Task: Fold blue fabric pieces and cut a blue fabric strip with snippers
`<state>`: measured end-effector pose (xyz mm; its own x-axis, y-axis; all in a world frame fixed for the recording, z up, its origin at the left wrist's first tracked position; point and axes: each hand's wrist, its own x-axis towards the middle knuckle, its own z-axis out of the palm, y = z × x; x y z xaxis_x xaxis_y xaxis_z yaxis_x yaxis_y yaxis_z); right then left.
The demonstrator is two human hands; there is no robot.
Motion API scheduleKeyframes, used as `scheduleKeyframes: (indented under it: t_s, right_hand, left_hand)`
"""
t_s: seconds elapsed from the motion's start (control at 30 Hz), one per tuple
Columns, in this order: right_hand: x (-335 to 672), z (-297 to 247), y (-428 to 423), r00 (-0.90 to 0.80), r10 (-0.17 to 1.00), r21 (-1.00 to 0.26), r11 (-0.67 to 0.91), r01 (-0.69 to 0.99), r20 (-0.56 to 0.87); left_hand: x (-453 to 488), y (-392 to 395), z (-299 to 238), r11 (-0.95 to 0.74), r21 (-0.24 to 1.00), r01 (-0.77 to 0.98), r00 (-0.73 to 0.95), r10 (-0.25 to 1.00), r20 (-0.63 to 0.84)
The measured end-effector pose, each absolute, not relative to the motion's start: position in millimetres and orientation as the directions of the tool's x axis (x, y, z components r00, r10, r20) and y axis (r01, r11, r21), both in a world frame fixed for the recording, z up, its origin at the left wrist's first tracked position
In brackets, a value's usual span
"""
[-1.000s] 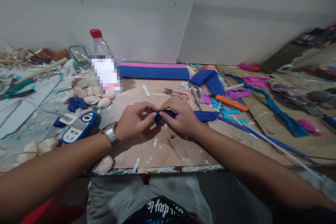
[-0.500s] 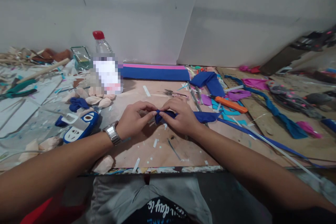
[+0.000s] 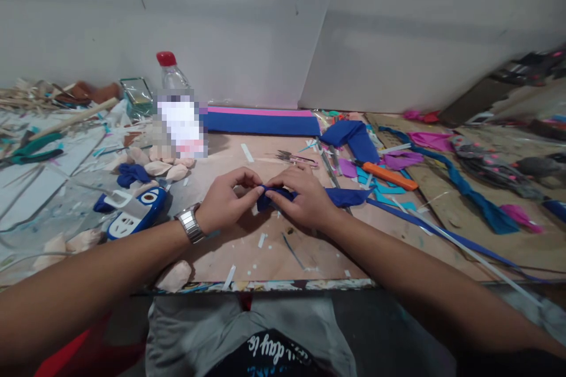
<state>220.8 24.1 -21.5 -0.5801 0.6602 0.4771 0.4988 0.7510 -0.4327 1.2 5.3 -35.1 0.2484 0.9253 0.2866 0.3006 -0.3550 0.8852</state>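
At the left hand (image 3: 226,201) and right hand (image 3: 305,197), each grip pinches the blue fabric strip (image 3: 346,196) over the desk (image 3: 260,256). Thread snips (image 3: 296,158) lie beyond the right hand.

The left forearm (image 3: 110,265) reaches in from eight o'clock, the right forearm (image 3: 411,271) from four. The left hand (image 3: 223,200) and right hand (image 3: 305,194) nearly meet, both pinching; the left thumb (image 3: 250,199) points to two o'clock, the right thumb (image 3: 282,202) to ten.

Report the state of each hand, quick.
Left hand: closed, pinching the blue fabric with thumb and fingers.
Right hand: closed, holding the same fabric.
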Motion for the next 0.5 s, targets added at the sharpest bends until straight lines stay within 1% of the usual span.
scheduleKeyframes:
  t_s: [0.1,0.27,0.37,0.5]
  right_hand:
    - [221.3,-20.8,23.5,-0.592,0.658,-0.421,0.753,0.506,0.466]
    - [223.5,-19.5,26.3,-0.594,0.635,-0.386,0.772,0.505,0.494]
    - [224.6,-18.0,27.6,-0.628,0.608,-0.349,0.793,0.499,0.485]
    - [224.2,-16.0,26.5,-0.649,0.611,-0.315,0.791,0.525,0.453]
  left_hand:
    - [0.7,6.6,-36.6,-0.348,0.897,0.271,0.227,0.929,0.292]
    - [0.1,7.5,-38.4,-0.35,0.906,0.239,0.214,0.929,0.303]
    - [-0.2,6.6,-38.6,-0.371,0.89,0.266,0.223,0.922,0.318]
    - [-0.5,4.9,-37.0,-0.442,0.833,0.332,0.253,0.893,0.373]
